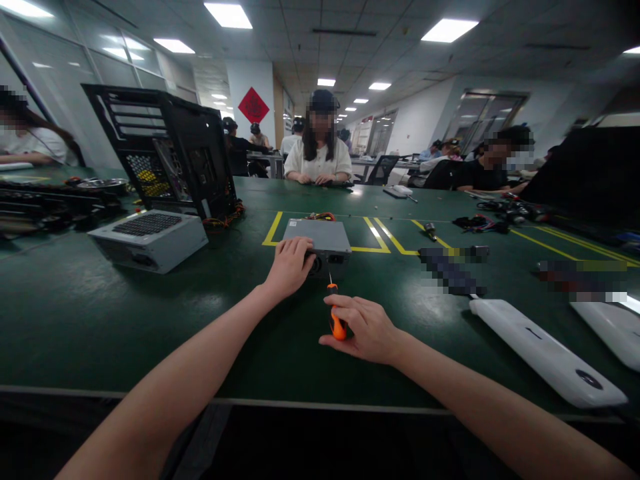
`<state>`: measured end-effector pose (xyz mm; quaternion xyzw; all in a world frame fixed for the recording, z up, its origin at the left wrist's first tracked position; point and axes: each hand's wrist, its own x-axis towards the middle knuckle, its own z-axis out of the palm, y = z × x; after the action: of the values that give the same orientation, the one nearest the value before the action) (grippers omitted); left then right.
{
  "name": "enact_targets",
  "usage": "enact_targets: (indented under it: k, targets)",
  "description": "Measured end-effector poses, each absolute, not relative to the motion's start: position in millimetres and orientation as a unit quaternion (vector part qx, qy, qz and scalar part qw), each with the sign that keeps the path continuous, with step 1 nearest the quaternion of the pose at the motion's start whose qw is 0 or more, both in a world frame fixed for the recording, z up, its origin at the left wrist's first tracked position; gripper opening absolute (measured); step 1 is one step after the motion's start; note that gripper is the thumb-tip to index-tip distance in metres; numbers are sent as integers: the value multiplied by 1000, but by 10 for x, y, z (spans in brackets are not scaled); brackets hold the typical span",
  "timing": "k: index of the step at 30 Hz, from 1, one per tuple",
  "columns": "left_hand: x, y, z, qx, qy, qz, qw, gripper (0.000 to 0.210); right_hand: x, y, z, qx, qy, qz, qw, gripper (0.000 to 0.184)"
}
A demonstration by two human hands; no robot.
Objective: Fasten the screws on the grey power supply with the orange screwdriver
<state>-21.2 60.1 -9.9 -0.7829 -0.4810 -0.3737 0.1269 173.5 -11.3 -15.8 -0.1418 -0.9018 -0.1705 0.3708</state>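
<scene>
A grey computer power supply [324, 235] lies on the green table in front of me, its socket side facing me. My left hand [291, 265] grips its near left edge, fingers over the top and thumb down the front. My right hand [361, 327] holds an orange and black screwdriver [338, 325] by the handle, thumb at the butt end. The thin shaft points away from me, at the front face of the power supply; whether its tip touches a screw is too small to tell. Coloured wires [323, 216] show behind the power supply.
A second power supply [150, 241] sits to the left, before an open black computer case [170, 153]. On the right lie a long white device [545, 350], a small dark part [430, 231] and cable bundles [483, 223]. A person [319, 150] sits opposite.
</scene>
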Motion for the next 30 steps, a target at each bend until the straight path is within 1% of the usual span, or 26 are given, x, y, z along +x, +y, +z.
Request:
enact_targets:
  k: [2,5,8,11,14,17,20,23,27,30]
  targets:
    - [-207,569,-103,-785,-480,-366,137,19,1746,-126,-140,-140,-910,-174,350,32]
    - [-203,538,-103,-792,-473,-357,149,25,1752,-137,-96,-133,-912,-212,326,29]
    - [-203,529,-97,-799,-466,-347,154,27,1754,-119,-90,-138,-896,-227,356,22]
    - [-201,525,-88,-801,-468,-339,155,29,1769,-95,-127,-147,-891,-204,377,22]
    - [-196,515,-80,-804,-467,-331,159,33,1785,-96,-155,-147,-900,-192,362,27]
    - [-192,505,-76,-808,-464,-323,166,35,1784,-108,-144,-146,-902,-232,334,28]
    - [-191,503,-78,-808,-464,-322,166,35,1778,-110,-117,-146,-890,-280,330,24]
    - [-191,504,-80,-808,-465,-324,164,35,1782,-104,-103,-153,-883,-286,340,16]
    - [-192,504,-81,-808,-466,-321,163,36,1792,-104,-113,-154,-896,-256,328,14]
    - [-194,503,-84,-809,-466,-319,164,36,1797,-99,-118,-152,-893,-265,330,17]
